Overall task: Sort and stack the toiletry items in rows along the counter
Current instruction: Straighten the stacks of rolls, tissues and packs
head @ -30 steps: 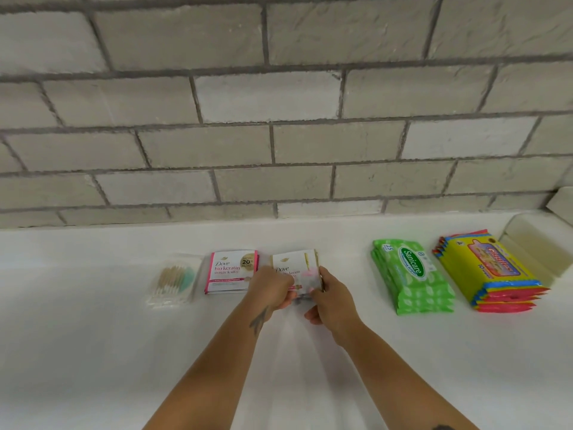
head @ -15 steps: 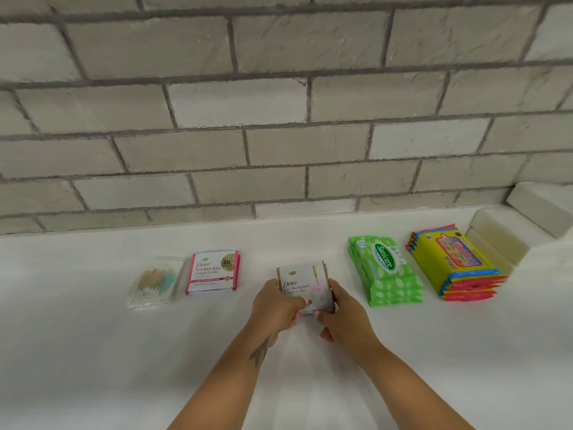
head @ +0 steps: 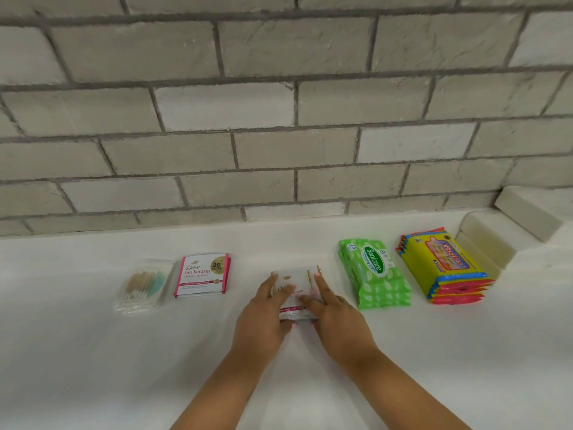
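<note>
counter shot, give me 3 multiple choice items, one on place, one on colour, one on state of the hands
1. What lies at the left end of the row?
A. cotton swab pack
B. yellow wipes stack
C. green wipes stack

2. What colour is the Sanicare wipes stack?
A. blue
B. green
C. white

3. What are the hands doing?
A. hanging idle off the counter
B. lifting the yellow stack
C. both resting on the Dove sachets in the middle

Answers:
1. A: the cotton swab pack sits left of the pink Dove sachets.
2. B: the Sanicare wipes stack is bright green.
3. C: left hand and right hand lie with straight fingers on the middle Dove sachets.
</note>
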The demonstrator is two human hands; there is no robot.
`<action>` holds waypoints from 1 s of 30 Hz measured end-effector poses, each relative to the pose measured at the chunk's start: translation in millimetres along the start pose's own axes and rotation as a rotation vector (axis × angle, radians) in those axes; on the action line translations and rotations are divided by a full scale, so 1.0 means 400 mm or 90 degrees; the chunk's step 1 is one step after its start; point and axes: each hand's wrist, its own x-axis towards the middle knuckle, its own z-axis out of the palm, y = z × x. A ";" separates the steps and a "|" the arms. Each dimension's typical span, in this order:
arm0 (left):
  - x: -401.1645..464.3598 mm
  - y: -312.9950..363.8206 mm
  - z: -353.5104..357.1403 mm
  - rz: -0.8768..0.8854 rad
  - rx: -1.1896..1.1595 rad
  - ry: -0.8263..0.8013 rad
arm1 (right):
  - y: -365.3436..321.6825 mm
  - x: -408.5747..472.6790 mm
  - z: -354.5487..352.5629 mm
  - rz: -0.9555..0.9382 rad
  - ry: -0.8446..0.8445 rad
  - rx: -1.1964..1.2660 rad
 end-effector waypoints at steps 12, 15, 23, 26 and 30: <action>0.086 -0.004 0.029 0.039 -0.025 0.013 | 0.028 0.055 0.030 0.001 0.035 -0.083; 0.110 -0.005 0.031 0.047 -0.022 0.015 | 0.032 0.074 0.030 0.011 0.034 -0.085; 0.158 0.000 0.030 0.051 0.004 0.005 | 0.036 0.111 0.007 0.033 0.000 -0.035; 0.167 0.002 0.027 0.052 0.010 0.005 | 0.039 0.117 -0.010 0.016 -0.065 -0.048; 0.170 0.006 0.021 0.047 0.020 0.005 | 0.038 0.126 -0.012 0.019 -0.059 -0.031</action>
